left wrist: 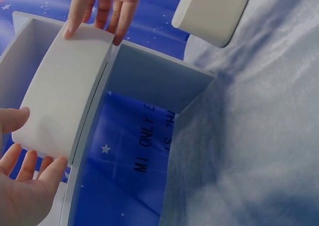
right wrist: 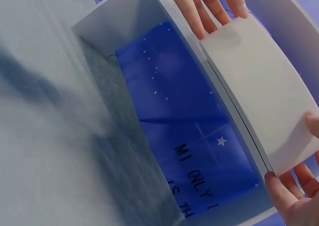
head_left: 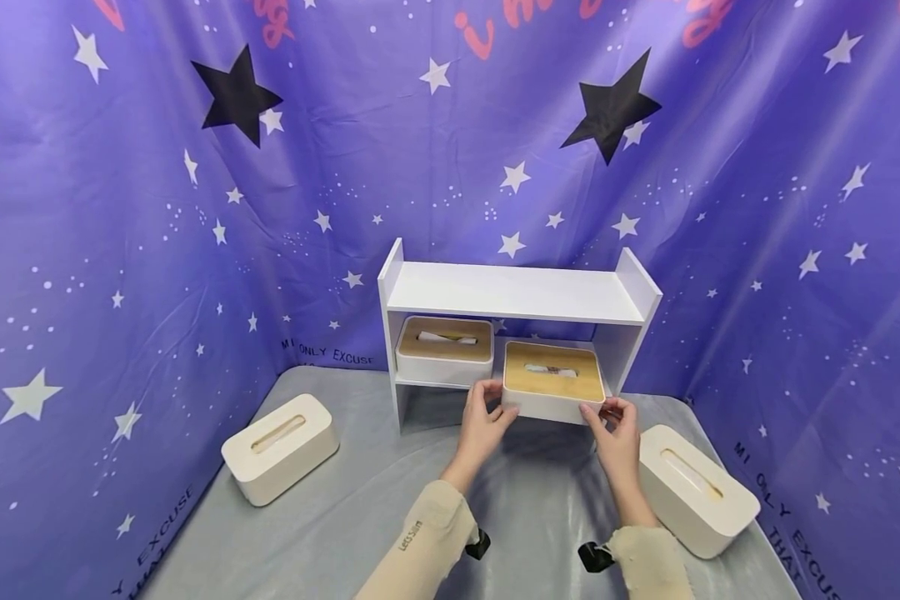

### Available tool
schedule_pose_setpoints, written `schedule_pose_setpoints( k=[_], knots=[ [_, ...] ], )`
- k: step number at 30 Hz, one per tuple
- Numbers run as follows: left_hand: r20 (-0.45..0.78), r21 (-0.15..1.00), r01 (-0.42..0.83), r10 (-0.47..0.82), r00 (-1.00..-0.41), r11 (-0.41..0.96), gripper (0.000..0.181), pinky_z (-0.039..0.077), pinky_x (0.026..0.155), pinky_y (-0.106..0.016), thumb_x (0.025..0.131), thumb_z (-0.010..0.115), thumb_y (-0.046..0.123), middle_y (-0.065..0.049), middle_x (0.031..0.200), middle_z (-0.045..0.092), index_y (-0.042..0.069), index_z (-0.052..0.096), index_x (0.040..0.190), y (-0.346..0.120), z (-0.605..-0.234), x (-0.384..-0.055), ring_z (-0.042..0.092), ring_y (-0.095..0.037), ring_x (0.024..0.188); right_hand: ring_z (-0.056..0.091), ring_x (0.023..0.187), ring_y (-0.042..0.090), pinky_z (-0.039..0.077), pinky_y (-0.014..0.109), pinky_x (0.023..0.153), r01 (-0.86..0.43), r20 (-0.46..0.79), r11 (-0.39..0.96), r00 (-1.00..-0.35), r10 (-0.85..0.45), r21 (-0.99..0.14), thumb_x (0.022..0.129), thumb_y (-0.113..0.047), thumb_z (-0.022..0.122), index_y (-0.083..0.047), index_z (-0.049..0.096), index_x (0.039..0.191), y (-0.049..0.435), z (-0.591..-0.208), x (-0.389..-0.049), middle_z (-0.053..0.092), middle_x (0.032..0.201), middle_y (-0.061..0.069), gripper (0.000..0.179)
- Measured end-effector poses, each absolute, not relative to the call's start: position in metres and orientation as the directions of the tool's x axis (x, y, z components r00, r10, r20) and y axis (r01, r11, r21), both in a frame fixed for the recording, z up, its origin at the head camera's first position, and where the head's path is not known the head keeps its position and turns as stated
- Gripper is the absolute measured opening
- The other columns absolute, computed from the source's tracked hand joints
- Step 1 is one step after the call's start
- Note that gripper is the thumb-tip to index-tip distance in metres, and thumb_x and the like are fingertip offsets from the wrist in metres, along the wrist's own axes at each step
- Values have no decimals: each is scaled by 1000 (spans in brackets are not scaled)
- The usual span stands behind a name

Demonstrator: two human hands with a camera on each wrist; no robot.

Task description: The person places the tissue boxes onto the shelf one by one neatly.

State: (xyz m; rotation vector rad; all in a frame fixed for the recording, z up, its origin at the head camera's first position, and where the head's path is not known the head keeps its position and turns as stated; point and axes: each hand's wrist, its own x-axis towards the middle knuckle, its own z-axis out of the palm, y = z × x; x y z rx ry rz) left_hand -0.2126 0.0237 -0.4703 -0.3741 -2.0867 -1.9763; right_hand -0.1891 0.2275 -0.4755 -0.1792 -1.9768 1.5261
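Observation:
Both hands hold a white tissue box with a wood-coloured lid (head_left: 555, 371) at the front of the shelf's middle level. My left hand (head_left: 483, 425) grips its left end, thumb on the front face and fingers round the side. At the other end, my right hand (head_left: 618, 437) grips the front right corner the same way. The white front of the tissue box (left wrist: 65, 86) spans the gap between the hands in the left wrist view. Seen from the right wrist, its lower edge lies close along the shelf board (right wrist: 224, 94). A tissue shows in the lid's slot.
A similar wood-lidded tissue box (head_left: 445, 348) sits in the left part of the white shelf (head_left: 513, 292). Cream tissue boxes stand on the grey cloth, one to the left (head_left: 281, 450) and one to the right (head_left: 697, 492), beside the right forearm. A purple star-patterned curtain (head_left: 330, 167) hangs behind.

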Motion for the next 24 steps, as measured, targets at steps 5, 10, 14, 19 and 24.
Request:
schedule_pose_setpoints(
  k=[5,10,14,19,24],
  knots=[
    [331,940,335,58,-942,70,50,47,110,-51,89,70,4,-19,139,43,1,43,131,26,-471,-210,48,-36,133,51,90,-13,46,3,87,-279,397,304,-789,469,-911,91,-2,68,13,49,119,226,-477,-192,55,109,11,38],
    [320,939,330,102,-942,96,59,44,113,-51,91,68,3,-19,146,39,3,39,142,26,-471,-208,44,-36,138,51,95,-13,45,-1,84,-290,387,271,-806,449,-918,91,0,67,13,49,130,227,-480,-191,58,124,28,44],
    [323,934,338,127,-938,118,66,43,114,-52,91,69,5,-19,148,39,6,37,148,26,-473,-208,42,-37,138,57,110,6,44,-3,87,-287,370,249,-825,426,-925,92,1,66,9,47,140,226,-482,-188,56,134,32,53],
    [345,927,360,135,-929,105,71,42,114,-55,90,71,6,-21,149,38,7,36,151,26,-477,-208,42,-40,138,50,130,36,45,7,100,-291,398,300,-822,408,-909,93,1,63,6,39,146,222,-487,-184,50,144,28,58],
    [359,926,371,132,-924,74,71,41,114,-56,89,71,6,-21,149,37,7,36,151,27,-480,-208,41,-41,139,49,130,41,43,4,95,-339,482,375,-775,409,-863,91,4,63,7,41,143,215,-492,-179,48,143,27,56]
  ],
)
